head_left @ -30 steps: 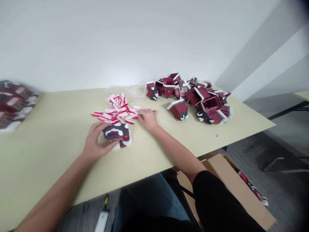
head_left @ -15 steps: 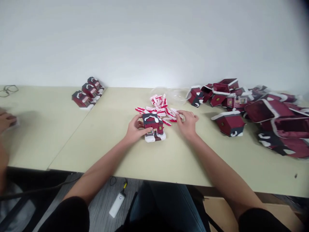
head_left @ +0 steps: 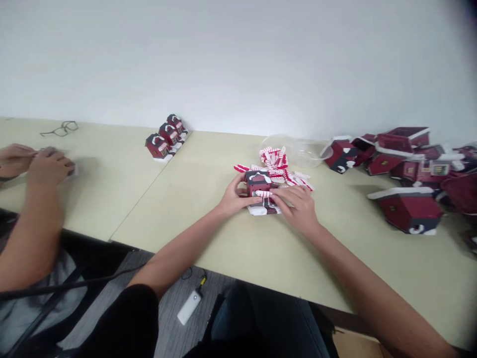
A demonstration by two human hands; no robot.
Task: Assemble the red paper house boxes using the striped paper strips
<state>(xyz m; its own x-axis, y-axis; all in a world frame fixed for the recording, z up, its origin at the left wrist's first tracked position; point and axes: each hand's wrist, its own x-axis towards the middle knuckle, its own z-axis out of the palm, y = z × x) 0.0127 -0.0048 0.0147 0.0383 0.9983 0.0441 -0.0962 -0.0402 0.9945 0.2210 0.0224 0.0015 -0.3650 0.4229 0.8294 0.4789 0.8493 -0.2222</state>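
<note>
A small dark red house with a grey, snow-patched roof (head_left: 258, 178) stands on the table in front of me. My left hand (head_left: 234, 197) grips its left side, thumb across the front. Between the fingertips of my right hand (head_left: 298, 206) is a red-and-white striped piece (head_left: 264, 194), held against the front of the house. The right hand covers the house's right part. Just behind lies a pile of similar striped pieces (head_left: 275, 158).
Three finished-looking small houses (head_left: 168, 135) stand in a row at the back left. Clear plastic containers (head_left: 307, 151) sit behind the pile. Many red houses (head_left: 410, 209) crowd the right side. Another person's hands (head_left: 50, 166) work at the far left, near glasses (head_left: 63, 129).
My right hand has moved from the pile to the front of the house with a striped piece. The view has turned left, showing more of the other person's hands.
</note>
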